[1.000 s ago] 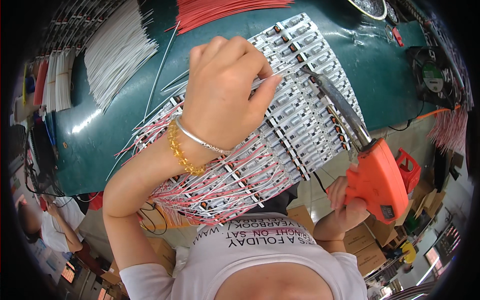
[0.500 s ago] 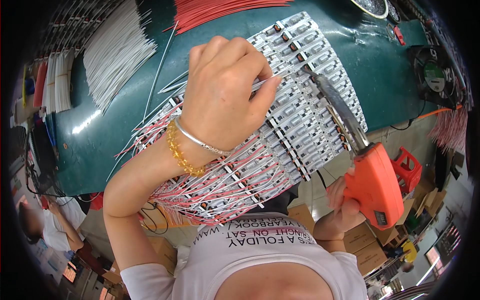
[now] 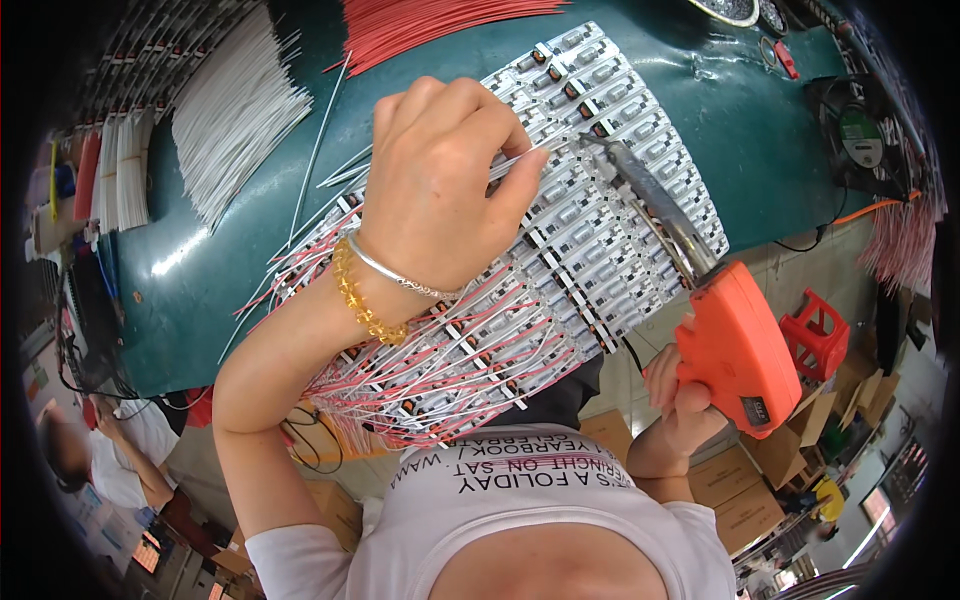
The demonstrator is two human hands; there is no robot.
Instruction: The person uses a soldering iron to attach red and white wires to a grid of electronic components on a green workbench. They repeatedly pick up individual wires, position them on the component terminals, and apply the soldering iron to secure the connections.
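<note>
My left hand (image 3: 440,180) is closed in a pinch on white wires (image 3: 348,172), whose ends stick out past the thumb toward a circuit board panel (image 3: 620,235). The panel carries rows of small boards with components. My right hand (image 3: 682,395) is wrapped around the handle of an orange soldering gun (image 3: 738,345). The gun's dark metal nozzle (image 3: 648,195) slants over the panel, its tip close to the wire ends. Whether the tip touches them I cannot tell. Red and white wires (image 3: 470,350) stand attached along the panel's near rows.
On the green table (image 3: 255,275) lie a bundle of white wires (image 3: 235,115) and a bundle of red wires (image 3: 440,25). A black fan (image 3: 855,135) stands at the right edge. Beyond it are a red stool (image 3: 815,335) and cardboard boxes (image 3: 735,490). Another person (image 3: 125,450) sits at left.
The soldering gun has shifted slightly left, its tip now nearer my left fingertips. My left hand keeps its pinch on the wires.
</note>
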